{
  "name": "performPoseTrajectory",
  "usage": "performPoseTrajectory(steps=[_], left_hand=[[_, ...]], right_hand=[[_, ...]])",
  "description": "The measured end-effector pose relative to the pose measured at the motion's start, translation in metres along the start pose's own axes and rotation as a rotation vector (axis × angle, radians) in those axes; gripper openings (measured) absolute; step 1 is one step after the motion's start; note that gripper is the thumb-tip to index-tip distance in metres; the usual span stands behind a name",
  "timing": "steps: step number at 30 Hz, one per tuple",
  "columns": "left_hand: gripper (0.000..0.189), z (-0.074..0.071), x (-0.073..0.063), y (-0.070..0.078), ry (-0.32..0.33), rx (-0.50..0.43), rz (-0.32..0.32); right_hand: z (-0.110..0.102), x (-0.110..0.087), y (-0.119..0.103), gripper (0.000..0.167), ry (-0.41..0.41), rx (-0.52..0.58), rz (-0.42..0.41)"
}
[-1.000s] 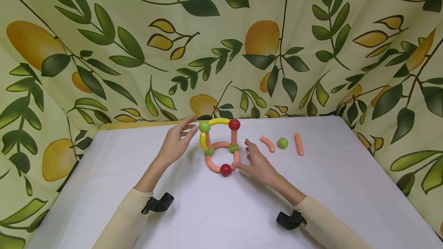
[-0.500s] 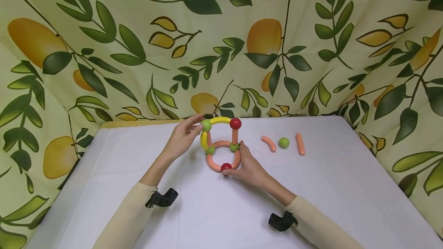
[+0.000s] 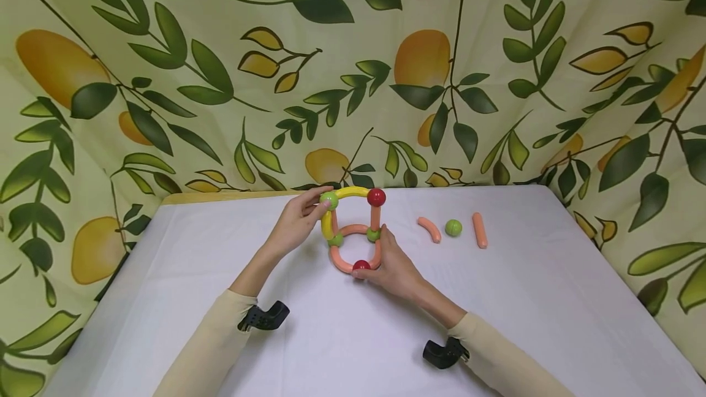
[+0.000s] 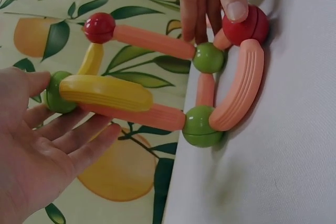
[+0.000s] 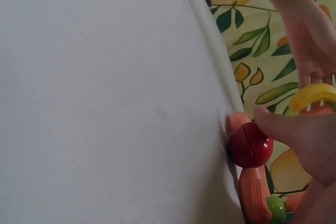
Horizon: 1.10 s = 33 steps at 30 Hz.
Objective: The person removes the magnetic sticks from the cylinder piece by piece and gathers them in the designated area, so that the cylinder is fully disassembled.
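Note:
A toy frame of magnetic balls and rods stands on the white-covered table. Curved pink rods and green balls form its bottom ring, with a red ball at the front. Straight pink rods rise to an upper red ball and an upper green ball, joined by a curved yellow rod. My left hand holds the upper green ball between thumb and fingers. Around the ring's right side curls my right hand, its thumb on the front red ball; its fingertips are partly hidden behind the frame.
Right of the frame lie a curved pink rod, a loose green ball and a straight pink rod. A leaf-and-fruit patterned curtain hangs behind the table.
Both hands have closed in on the toy frame. The left has moved right onto the upper green ball, and the right has moved left onto the ring and its red ball.

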<state>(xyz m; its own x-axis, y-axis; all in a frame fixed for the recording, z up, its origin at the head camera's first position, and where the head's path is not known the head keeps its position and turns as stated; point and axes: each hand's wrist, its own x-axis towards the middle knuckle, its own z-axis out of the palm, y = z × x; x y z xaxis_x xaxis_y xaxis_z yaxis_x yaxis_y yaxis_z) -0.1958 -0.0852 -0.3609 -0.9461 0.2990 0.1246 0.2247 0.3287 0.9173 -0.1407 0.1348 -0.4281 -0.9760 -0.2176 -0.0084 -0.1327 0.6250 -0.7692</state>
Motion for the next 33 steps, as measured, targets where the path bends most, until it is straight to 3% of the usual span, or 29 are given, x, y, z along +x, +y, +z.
performPoseTrajectory(steps=[10,16,21,33], left_hand=[[0.039,0.000,-0.005,0.001,-0.005,0.006,-0.006],[0.040,0.001,-0.011,0.003,-0.033,-0.002,0.003],[0.041,0.003,-0.016,0.005,-0.057,-0.002,-0.007],[0.044,0.012,-0.028,0.012,-0.085,0.008,0.012]], right_hand=[[-0.008,0.007,-0.001,0.117,-0.077,0.011,0.040],[-0.020,0.010,0.006,0.111,-0.140,0.052,-0.012],[-0.030,0.011,0.014,0.115,-0.195,0.003,-0.010],[-0.051,0.014,0.035,0.102,-0.214,0.042,-0.086]])
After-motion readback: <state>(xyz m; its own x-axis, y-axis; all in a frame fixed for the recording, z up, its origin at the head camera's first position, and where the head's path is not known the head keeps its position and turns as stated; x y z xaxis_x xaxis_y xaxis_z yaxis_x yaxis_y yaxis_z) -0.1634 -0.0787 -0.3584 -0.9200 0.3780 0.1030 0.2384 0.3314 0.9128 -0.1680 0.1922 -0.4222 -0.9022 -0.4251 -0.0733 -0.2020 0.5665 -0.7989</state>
